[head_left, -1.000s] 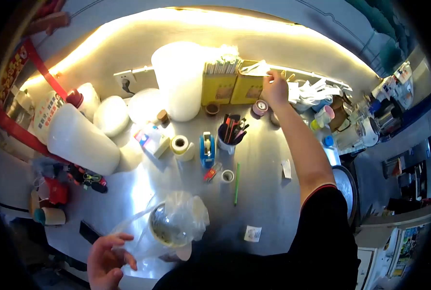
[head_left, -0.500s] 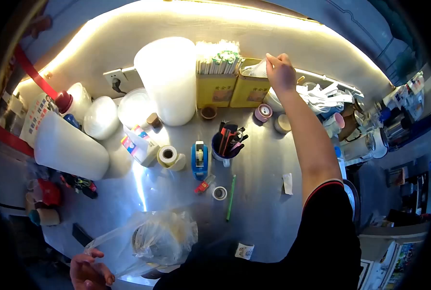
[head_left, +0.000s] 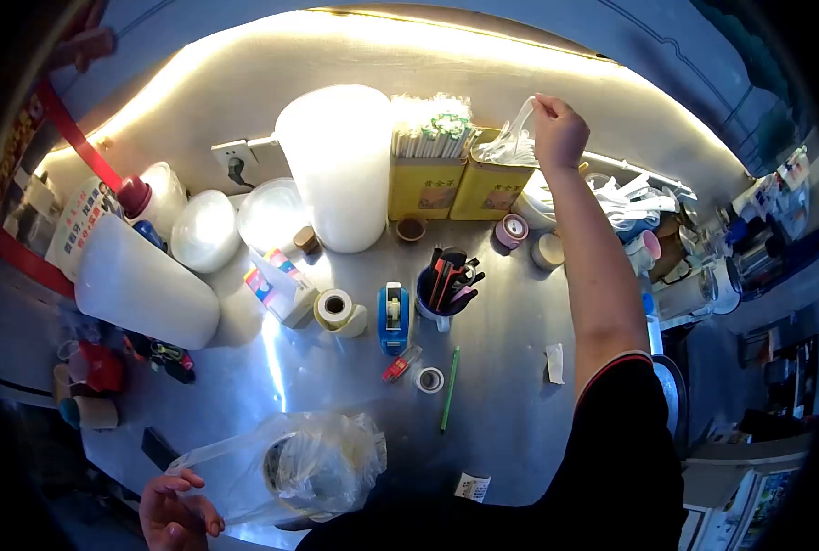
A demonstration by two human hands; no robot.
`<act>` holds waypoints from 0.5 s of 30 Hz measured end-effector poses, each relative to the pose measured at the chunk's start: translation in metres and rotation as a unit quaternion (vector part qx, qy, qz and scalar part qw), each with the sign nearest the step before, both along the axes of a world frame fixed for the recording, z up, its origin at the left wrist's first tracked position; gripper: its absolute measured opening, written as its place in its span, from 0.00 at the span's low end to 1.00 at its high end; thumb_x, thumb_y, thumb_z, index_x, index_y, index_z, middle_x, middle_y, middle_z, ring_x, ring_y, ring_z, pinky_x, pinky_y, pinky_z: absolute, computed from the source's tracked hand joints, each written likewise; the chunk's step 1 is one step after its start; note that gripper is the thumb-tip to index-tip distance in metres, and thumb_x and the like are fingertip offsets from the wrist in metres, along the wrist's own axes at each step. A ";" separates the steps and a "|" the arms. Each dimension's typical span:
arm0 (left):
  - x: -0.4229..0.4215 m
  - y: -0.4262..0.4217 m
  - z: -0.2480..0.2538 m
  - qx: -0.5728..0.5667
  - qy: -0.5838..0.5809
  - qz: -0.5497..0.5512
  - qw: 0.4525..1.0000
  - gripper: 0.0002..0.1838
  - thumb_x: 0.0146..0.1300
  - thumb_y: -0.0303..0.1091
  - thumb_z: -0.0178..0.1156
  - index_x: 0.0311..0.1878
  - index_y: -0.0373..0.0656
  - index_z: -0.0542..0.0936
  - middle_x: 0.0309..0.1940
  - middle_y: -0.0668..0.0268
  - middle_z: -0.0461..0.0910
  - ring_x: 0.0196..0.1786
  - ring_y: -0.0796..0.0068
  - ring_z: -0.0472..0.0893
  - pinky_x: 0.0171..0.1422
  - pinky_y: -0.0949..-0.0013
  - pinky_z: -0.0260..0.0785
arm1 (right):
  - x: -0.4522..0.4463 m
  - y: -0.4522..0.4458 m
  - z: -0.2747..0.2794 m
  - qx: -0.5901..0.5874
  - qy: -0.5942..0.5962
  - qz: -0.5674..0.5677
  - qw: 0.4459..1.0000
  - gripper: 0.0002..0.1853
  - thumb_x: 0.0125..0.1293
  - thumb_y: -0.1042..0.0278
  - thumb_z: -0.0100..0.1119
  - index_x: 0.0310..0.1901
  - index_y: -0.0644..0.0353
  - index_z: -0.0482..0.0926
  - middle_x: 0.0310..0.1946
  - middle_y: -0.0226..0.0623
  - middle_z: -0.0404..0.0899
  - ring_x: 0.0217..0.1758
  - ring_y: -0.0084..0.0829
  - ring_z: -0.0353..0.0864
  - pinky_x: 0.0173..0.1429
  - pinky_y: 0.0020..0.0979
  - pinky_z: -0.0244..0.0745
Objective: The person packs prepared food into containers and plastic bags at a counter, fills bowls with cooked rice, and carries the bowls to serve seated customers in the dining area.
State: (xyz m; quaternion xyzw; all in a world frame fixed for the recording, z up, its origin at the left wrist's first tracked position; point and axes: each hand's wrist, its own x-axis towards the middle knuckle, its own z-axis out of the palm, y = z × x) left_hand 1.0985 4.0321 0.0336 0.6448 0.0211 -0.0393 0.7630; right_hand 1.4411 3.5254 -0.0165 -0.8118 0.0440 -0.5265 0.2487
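My left hand [head_left: 178,514], at the lower left, has loosely curled fingers on the stretched edge of a clear plastic bag [head_left: 235,459]. Inside the bag sits a round container, blurred by the film. At the back right, my right hand [head_left: 559,133] pinches a thin, whitish translucent strip [head_left: 521,119], perhaps a wrapped plastic utensil. Its lower end reaches down among white pieces in the yellow tin [head_left: 487,193]. A second yellow tin [head_left: 423,189] beside it holds wrapped straws [head_left: 435,129].
Mid-counter are a mug of pens [head_left: 444,285], a blue tape dispenser [head_left: 394,317], a label roll [head_left: 338,310] and a green pencil [head_left: 450,390]. Stacked white cups [head_left: 334,170] stand behind, with more cups [head_left: 143,285] leaning left. White plastic utensils [head_left: 634,197] lie right of my forearm.
My right hand has risen slightly out from the tin, drawing the whitish strip upward. My left hand keeps its place at the bag. The whole view has shifted a little.
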 end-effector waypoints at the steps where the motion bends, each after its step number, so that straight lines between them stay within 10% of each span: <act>1: 0.000 -0.001 -0.003 0.021 -0.010 0.041 0.999 0.28 0.53 0.48 0.61 0.47 0.34 0.68 0.42 0.53 0.69 0.18 0.75 0.75 0.23 0.78 0.71 | 0.002 -0.002 -0.002 -0.001 0.000 0.000 1.000 0.07 0.55 0.68 0.61 0.34 0.57 0.83 0.24 0.39 0.80 0.27 0.34 0.81 0.36 0.30 0.74; 15: 0.000 0.010 -0.003 -0.004 0.007 0.003 1.000 0.27 0.55 0.44 0.59 0.51 0.35 0.67 0.48 0.50 0.66 0.26 0.72 0.73 0.30 0.74 0.68 | 0.004 0.018 -0.034 0.076 0.123 -0.005 0.990 0.05 0.49 0.71 0.57 0.29 0.61 0.76 0.23 0.39 0.79 0.29 0.33 0.81 0.39 0.29 0.75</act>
